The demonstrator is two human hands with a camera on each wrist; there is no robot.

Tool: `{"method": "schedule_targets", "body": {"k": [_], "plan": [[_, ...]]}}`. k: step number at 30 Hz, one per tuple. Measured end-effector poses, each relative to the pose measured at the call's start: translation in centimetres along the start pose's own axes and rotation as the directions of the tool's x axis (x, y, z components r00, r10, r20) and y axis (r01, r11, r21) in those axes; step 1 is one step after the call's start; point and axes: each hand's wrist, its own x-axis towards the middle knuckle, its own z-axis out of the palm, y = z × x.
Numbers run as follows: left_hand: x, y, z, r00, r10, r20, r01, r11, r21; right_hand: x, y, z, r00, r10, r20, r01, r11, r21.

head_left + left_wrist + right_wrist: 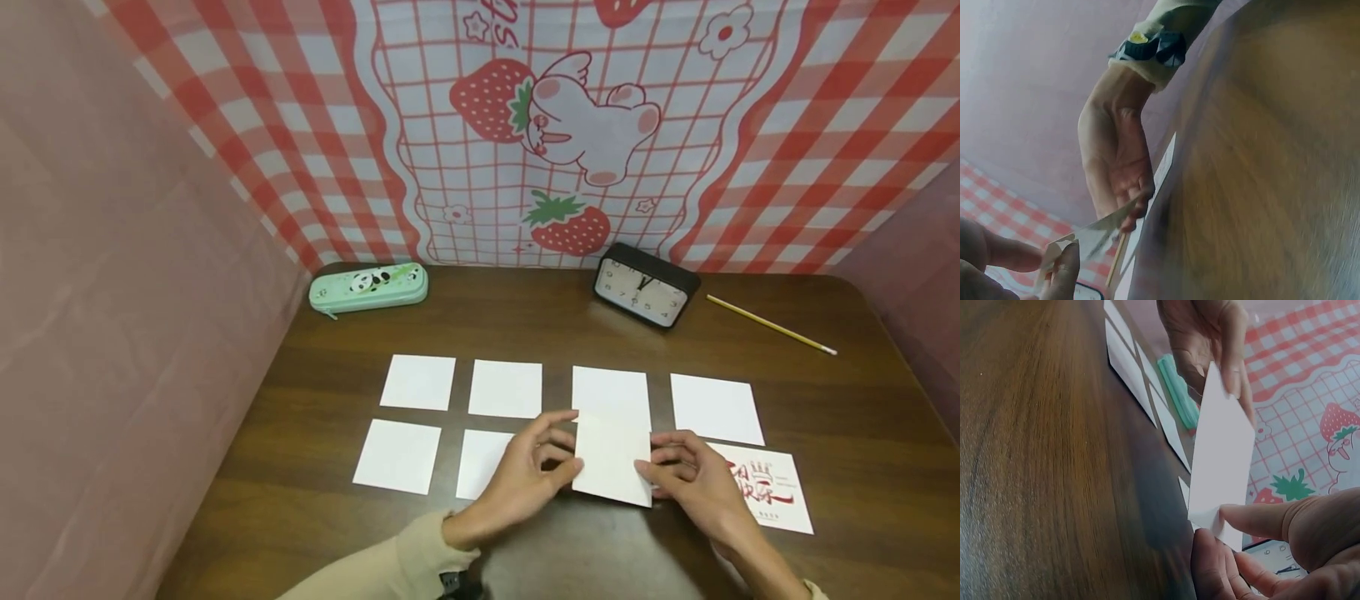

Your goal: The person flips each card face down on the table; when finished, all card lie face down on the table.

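while both hands (pixel 607 479) pinch one card (pixel 611 458), clock (pixel 645 292) and pencil (pixel 772 325) lie beyond

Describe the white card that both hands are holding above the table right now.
The card is a plain white rectangle, blank on the side seen, looking like thin stiff paper. It is lifted off the wooden table, held between the two hands: the left hand pinches its left edge with thumb and fingers, the right hand pinches its lower right corner. In the right wrist view it stands tilted on edge, flat and uncreased. It overlaps the lower edge of a card lying in the far row.
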Motion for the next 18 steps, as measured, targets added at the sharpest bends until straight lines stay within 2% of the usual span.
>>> {"method": "schedule_targets", "body": {"k": [7,12,18], "plan": [[0.2,-0.4,-0.6,0.999,-0.031,0.012,0.03,0.996,0.083,0.1,0.3,-0.4,1.0,-0.023,-0.006,0.022,0.999,-0.036],[0.4,-0.8,-0.7,0.998,-0.041,0.047,0.034,0.989,0.145,-0.1,0.4,-0.6,1.0,-0.019,-0.009,0.017,0.994,-0.112],[0.6,-1.2,-0.8,0.997,-0.058,0.056,0.045,0.978,0.206,-0.1,0.5,-0.6,1.0,-0.024,-0.006,0.023,0.984,-0.176]]}}
